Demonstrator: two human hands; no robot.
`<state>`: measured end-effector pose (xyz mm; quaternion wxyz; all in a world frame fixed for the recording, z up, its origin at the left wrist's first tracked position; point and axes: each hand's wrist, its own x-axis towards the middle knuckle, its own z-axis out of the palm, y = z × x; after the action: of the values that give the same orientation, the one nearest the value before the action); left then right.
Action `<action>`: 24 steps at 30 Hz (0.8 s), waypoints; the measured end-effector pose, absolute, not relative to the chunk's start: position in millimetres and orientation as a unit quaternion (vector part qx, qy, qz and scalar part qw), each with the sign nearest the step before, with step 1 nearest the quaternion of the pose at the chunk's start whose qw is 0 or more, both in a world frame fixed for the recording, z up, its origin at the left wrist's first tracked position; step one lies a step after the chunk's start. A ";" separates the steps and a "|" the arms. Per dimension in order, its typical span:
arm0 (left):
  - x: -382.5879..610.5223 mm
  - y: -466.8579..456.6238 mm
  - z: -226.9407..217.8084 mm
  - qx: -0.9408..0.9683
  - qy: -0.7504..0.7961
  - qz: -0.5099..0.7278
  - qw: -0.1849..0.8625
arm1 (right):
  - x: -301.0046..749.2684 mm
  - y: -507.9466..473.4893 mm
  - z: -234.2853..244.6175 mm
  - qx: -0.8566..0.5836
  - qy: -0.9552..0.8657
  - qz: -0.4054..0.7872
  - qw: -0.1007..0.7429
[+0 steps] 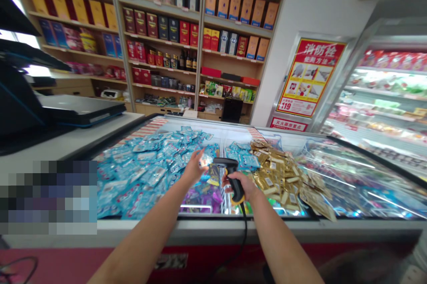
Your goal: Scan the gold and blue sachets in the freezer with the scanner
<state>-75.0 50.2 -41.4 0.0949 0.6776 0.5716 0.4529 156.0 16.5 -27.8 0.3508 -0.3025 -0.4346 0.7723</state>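
My right hand [243, 184] is closed around the handle of a black barcode scanner [229, 172] with a yellow trim, its cable hanging down toward me. My left hand [195, 166] holds a small blue packet [206, 159] right in front of the scanner's head, fingers curled on it. Both hands hover over a glass-topped chest freezer [213, 226]. A heap of blue packets [143, 168] lies on the glass to the left, and a heap of gold packets [283, 172] lies to the right.
A checkout counter with a dark monitor and a black flat device [80, 108] stands at the left. Shelves of boxed goods [187, 30] fill the back wall. A red fire-hydrant poster [308, 77] and an open chiller [387, 101] are at the right.
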 end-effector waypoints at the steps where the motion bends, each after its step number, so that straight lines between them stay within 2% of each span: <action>1: -75.1 49.9 -40.7 0.677 0.575 0.449 0.094 | 156.2 16.9 -28.5 -0.299 -0.437 0.772 0.351; 7: -64.9 38.3 -37.6 0.709 0.591 0.380 0.066 | 155.9 18.3 -31.5 -0.289 -0.436 0.775 0.353; 12: -53.7 21.6 -23.5 0.790 0.561 0.244 -0.042 | 152.8 16.0 -28.4 -0.271 -0.415 0.783 0.377; 17: -75.8 21.9 -12.7 0.654 0.693 0.260 -0.155 | 144.1 14.1 -26.4 -0.214 -0.404 0.809 0.368; 21: -94.7 30.1 -23.3 0.617 0.739 0.226 -0.145 | 136.3 20.6 -30.9 -0.228 -0.363 0.811 0.398; 24: -99.1 33.1 -27.2 0.646 0.716 0.227 -0.135 | 137.4 31.3 -32.9 -0.273 -0.322 0.779 0.463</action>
<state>-99.1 33.1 -27.2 -0.1353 0.6461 0.7159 0.2272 137.4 31.3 -32.9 0.4627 -0.2733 -0.3225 0.7793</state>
